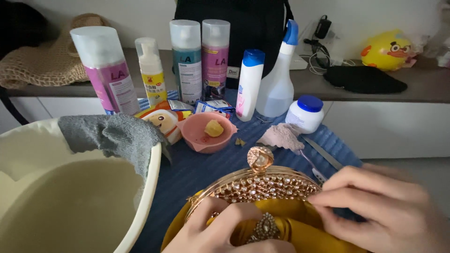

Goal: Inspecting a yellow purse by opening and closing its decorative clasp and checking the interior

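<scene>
Right now both hands are busy on a yellow purse (300,232) with a shiny gold frame (262,183) covered in little gems. The purse lies at the near edge of the blue mat (206,166) on the counter, right in front of the person. The left hand (225,229) rests on the yellow cloth near a sparkly brooch (266,227), with its fingers curled and pressed down on the fabric. The right hand (389,211) has its fingers pressed together, pinching the cloth just at the side of the frame.

To do this well, I think the hands should go slow and gentle. The gems look easy to knock loose, and the round clasp (260,158) sticks up on top. Holding the purse still with one hand helps the other hand work.

There is not much room. A big cream basin (140,206) with a grey cloth (117,136) over its rim sits close on the left. A pink bowl (208,133) is just behind the purse. Tall bottles (199,61) stand farther back and could tip. Thin metal tools (323,154) lie near the right hand. The purse's near side hangs close to the edge.
</scene>
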